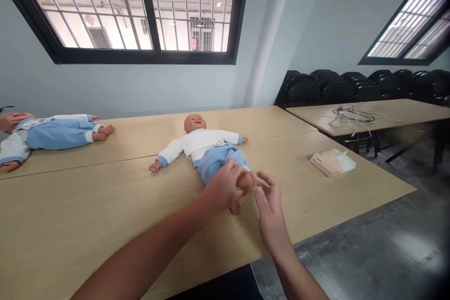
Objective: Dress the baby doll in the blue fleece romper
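Note:
A baby doll (206,143) in a white top and blue trousers lies on its back on the table, head toward the wall and legs toward me. My left hand (225,186) is closed round the ankle of one leg and lifts that foot off the tabletop. The bare sole and toes (248,179) stick out past my fingers. My right hand (270,206) is at those toes, thumb and fingertips bent in a pinch about them; exact contact is slightly blurred. The doll's other foot (235,207) shows below my left hand.
A second doll (58,133) in similar clothes lies at the far left of the table (105,225). To the right sits an open box with white tissue (332,162). Cables (353,115) lie on another table, before stacked black chairs (337,89).

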